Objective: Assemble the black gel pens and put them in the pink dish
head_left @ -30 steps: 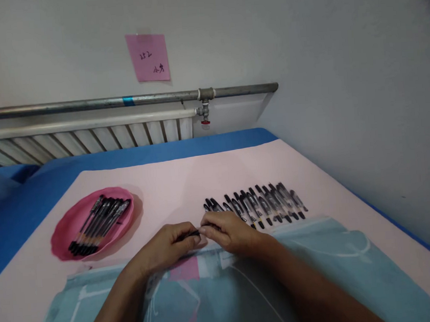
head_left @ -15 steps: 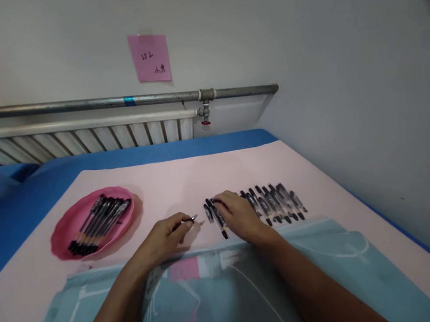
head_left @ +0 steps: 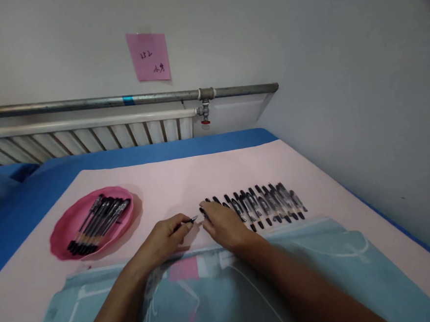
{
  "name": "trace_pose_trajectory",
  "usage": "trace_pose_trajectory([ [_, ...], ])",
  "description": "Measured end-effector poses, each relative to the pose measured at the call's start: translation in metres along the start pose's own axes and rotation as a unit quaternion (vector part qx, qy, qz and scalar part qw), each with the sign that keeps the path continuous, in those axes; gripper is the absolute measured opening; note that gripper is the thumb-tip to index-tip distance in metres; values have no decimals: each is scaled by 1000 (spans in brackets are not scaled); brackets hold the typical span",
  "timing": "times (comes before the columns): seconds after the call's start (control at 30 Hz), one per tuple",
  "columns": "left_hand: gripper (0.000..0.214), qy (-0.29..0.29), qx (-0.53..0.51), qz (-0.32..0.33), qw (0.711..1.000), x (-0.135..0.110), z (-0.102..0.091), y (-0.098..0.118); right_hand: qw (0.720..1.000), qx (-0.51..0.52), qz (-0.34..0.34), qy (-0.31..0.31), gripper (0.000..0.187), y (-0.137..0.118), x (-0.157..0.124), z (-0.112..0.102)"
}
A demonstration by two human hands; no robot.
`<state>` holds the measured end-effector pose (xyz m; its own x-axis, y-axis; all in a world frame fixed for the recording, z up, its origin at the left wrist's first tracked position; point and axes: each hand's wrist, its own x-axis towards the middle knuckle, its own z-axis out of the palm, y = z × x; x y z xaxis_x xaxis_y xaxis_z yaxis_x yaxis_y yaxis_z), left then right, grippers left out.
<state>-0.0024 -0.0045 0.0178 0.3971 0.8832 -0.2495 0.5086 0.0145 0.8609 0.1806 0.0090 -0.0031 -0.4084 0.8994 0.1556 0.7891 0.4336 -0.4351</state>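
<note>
My left hand (head_left: 170, 231) pinches an uncapped pen (head_left: 194, 219) between thumb and fingers, its metal tip pointing right. Just to the right of that tip, my right hand (head_left: 223, 224) has its fingers closed around a short dark pen cap (head_left: 203, 212), partly hidden by the fingers. Black pens and loose caps (head_left: 264, 205) lie in a slanting row on the pink surface; my right hand covers the row's left end. At the left, a pink scalloped dish (head_left: 58, 235) holds several black capped pens (head_left: 99, 223) lying side by side.
A light blue cloth (head_left: 311, 272) lies along the near edge under my forearms. Blue fabric (head_left: 184, 147) borders the pink sheet (head_left: 158, 184). Behind are a radiator (head_left: 124, 133), a metal pipe (head_left: 86, 105) with a valve, and a wall with a pink note (head_left: 149, 57).
My right hand has moved left from over the pens to the loose cap, close to the pen tip, uncovering more of the row. My left hand has stayed nearly still with its pen.
</note>
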Motion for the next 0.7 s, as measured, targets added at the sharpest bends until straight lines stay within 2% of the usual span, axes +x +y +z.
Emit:
trace_pose_trajectory([
  [0.07,34,-2,-14,0,1000,-1,1,0,985,146,63,58,35,0,0,-3],
  [0.1,35,-4,-22,-3,1000,-1,1,0,965,230,100,79,34,0,1,-4],
  [0.17,37,-10,-42,-10,999,-1,3,0,905,383,158,96,26,-3,1,-7],
  [0.23,39,-16,-64,-13,998,-1,5,0,853,481,181,92,22,-6,1,-9],
  [0.27,39,-19,-71,-13,997,0,6,0,838,507,182,87,21,-8,1,-9],
  [0.33,40,-22,-83,-14,996,0,7,-1,826,529,178,77,20,-10,1,-9],
  [0.7,40,-16,-19,40,999,0,5,1,816,544,184,71,19,-7,0,-10],
])
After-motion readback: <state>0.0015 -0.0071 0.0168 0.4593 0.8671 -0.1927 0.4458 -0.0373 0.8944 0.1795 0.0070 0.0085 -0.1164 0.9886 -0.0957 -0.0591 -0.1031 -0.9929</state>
